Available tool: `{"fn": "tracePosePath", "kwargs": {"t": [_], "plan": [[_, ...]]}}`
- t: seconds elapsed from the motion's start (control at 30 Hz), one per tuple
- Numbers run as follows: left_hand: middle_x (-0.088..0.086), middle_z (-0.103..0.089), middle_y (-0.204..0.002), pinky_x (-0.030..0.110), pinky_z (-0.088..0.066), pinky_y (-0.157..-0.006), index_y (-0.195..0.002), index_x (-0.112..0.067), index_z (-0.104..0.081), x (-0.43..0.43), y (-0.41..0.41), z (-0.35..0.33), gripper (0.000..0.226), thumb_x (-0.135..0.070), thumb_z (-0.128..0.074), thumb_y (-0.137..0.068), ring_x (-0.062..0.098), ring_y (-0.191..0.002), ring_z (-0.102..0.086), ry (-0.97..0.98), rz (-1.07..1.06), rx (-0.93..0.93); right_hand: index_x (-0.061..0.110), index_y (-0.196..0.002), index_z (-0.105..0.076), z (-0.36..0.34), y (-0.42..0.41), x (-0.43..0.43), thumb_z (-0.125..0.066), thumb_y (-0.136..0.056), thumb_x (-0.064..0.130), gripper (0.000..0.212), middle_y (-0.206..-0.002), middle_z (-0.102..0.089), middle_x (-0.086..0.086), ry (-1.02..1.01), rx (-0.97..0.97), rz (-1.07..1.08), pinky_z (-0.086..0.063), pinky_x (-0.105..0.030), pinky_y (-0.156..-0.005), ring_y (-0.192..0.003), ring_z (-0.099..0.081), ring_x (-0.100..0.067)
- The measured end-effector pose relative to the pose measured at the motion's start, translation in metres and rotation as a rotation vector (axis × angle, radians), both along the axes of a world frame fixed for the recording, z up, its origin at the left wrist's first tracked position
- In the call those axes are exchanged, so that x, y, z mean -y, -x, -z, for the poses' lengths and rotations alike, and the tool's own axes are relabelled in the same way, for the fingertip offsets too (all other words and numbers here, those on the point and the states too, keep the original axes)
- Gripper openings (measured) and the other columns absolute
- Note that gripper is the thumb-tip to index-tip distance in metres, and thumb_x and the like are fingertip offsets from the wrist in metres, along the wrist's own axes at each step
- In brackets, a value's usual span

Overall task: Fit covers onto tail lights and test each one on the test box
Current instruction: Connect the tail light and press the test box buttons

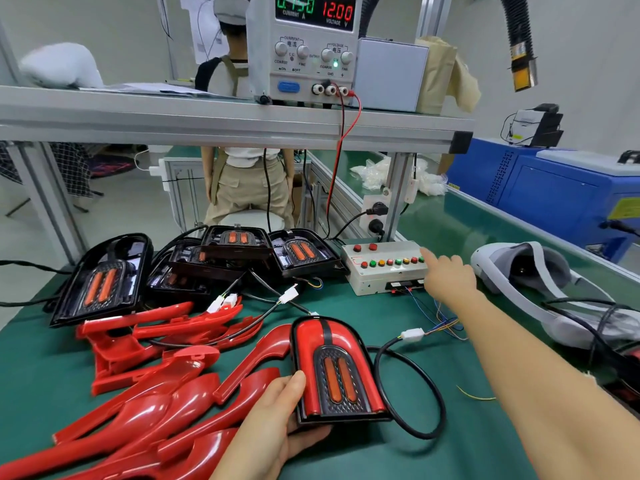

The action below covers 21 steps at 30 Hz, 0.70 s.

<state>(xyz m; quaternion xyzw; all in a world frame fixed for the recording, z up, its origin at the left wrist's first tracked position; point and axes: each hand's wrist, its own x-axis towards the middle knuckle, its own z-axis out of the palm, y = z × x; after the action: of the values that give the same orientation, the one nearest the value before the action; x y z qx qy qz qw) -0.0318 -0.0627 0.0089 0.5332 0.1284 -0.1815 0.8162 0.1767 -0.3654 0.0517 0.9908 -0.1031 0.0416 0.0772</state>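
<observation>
Left hand point(273, 420) grips black tail light with glossy red plastic cover fitted point(337, 368) at its near left edge, thumb on top, fingers underneath. Right hand point(450, 275) is beyond and right of that grip, index finger straight at right end of button row on grey metal test box point(384, 268), other fingers folded, holding nothing; contact unclear. Loose red plastic covers point(156, 393) lie just left of grip. Uncovered black tail lights point(104, 278) sit beyond it.
</observation>
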Motion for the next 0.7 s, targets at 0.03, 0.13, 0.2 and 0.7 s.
{"fn": "tracePosePath", "kwargs": {"t": [0.03,0.13,0.2,0.7], "plan": [[0.013,-0.073,-0.101,0.044,-0.058,-0.073,-0.115,-0.004,-0.057,0.000,0.000,-0.001,0.035,-0.032,-0.053,-0.094,0.030,-0.093,-0.070,-0.006,0.006,0.001,0.026,-0.151,-0.024,-0.003,0.006,-0.005,-0.038,-0.093,0.013,0.061,-0.134,-0.053,-0.012,-0.071,0.082,-0.041,-0.041,-0.042,-0.092,-0.121,-0.043,-0.032],[0.012,-0.073,-0.101,0.042,-0.058,-0.073,-0.116,-0.005,-0.057,0.001,0.001,-0.002,0.035,-0.033,-0.053,-0.095,0.029,-0.095,-0.070,-0.020,0.008,0.005,0.022,-0.128,-0.060,-0.007,0.032,-0.019,-0.043,-0.095,0.017,0.037,-0.124,-0.064,-0.005,-0.418,0.260,-0.217,-0.047,-0.038,-0.089,-0.114,-0.053,-0.027],[0.011,-0.073,-0.100,0.042,-0.058,-0.072,-0.116,-0.006,-0.057,0.001,0.002,-0.002,0.035,-0.033,-0.053,-0.094,0.029,-0.094,-0.070,-0.031,0.005,0.004,0.022,-0.116,-0.069,-0.002,0.056,-0.022,-0.049,-0.094,0.016,0.030,-0.119,-0.067,0.003,-0.516,0.191,-0.327,-0.047,-0.032,-0.090,-0.111,-0.058,-0.020],[-0.012,-0.045,-0.106,0.028,-0.048,-0.077,-0.132,-0.031,-0.042,0.000,-0.007,-0.018,0.048,-0.055,-0.040,-0.090,0.014,-0.100,-0.055,-1.404,-0.067,0.506,0.021,-0.110,-0.073,0.057,0.119,-0.017,-0.069,-0.086,0.025,0.024,-0.102,-0.071,0.004,-0.326,0.269,-0.473,-0.038,-0.037,-0.101,-0.114,-0.053,-0.026]]}}
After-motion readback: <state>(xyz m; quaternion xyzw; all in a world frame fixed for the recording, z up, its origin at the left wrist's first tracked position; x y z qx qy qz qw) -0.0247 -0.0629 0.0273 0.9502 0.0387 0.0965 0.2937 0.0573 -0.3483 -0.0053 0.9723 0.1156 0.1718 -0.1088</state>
